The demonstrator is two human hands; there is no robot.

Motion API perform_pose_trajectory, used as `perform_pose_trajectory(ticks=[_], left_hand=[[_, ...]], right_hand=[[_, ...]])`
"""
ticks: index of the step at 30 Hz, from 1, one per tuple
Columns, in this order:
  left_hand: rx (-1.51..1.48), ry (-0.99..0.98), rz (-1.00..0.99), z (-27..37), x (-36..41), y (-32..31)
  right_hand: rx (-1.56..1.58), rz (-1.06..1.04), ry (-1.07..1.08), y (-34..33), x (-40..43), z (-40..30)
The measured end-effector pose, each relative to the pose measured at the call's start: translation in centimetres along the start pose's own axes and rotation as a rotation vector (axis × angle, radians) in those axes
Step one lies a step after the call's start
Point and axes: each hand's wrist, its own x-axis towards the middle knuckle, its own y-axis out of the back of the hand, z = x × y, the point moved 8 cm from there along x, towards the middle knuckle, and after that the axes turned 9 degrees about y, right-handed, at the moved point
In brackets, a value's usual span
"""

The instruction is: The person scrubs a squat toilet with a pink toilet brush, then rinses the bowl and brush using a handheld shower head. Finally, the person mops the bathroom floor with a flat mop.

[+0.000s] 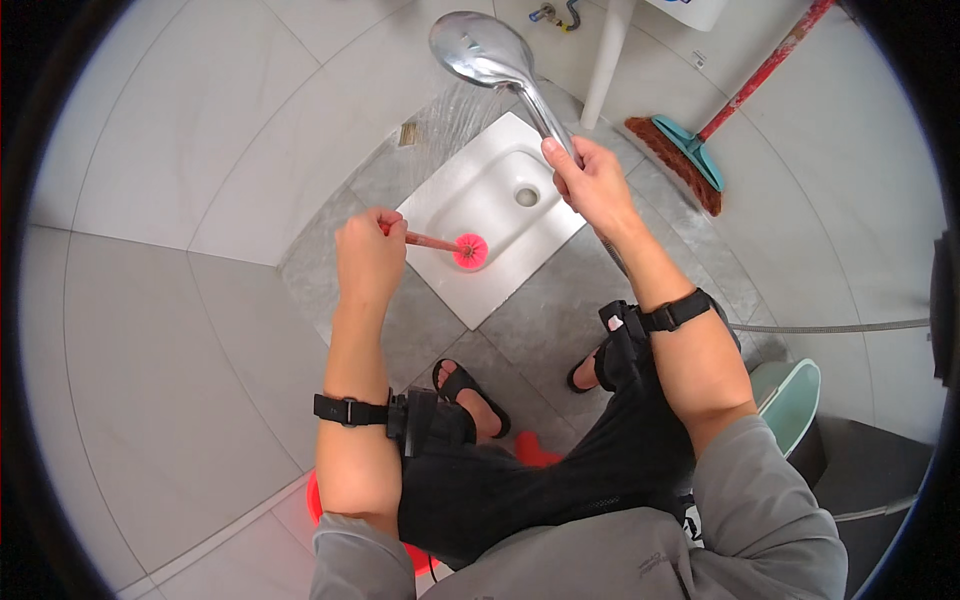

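Observation:
In the head view my left hand (371,251) grips the red handle of a toilet brush. The pink round head of the toilet brush (471,252) is over the near part of the white ceramic squat toilet (487,300); whether it touches the basin I cannot tell. My right hand (592,180) is closed around the handle of a chrome shower head (480,49), held above the far side of the toilet. Water sprays from the shower head down towards the floor and the toilet's far left edge. A round drain hole (527,196) shows in the basin.
A broom (682,154) with a red handle leans at the right wall. A white pipe (606,67) stands behind the toilet, and a small floor drain (407,134) lies left of it. The metal shower hose (832,328) runs right, above a pale green bin (795,405). Tiled walls enclose both sides.

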Motion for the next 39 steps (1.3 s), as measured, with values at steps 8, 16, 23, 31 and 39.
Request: perform_pose_trajectory(ticks=[8,16,23,31,39], left_hand=[[-0.015,-0.025,0.036,1.6,-0.5,0.8],[-0.145,-0.11,0.124,1.1,0.3,1.4],[-0.418,-0.148,0.126,-4.0,2.9,-2.6],[-0.785,-0.008,-0.02,2.4,8.0,-8.1],[-0.612,-0.402,-0.15,27.5,8.8,2.2]], right_hand=[[-0.349,-0.083,0.077,0.4,-0.5,-1.0],[-0.362,-0.055,0.038,0.4,-0.8,-1.3],[-0.361,-0.011,0.035,-1.0,-0.3,2.7],[-0.456,-0.07,-0.106,4.0,1.3,5.9],[-0.365,0.093,-0.194,11.8,-0.4,0.4]])
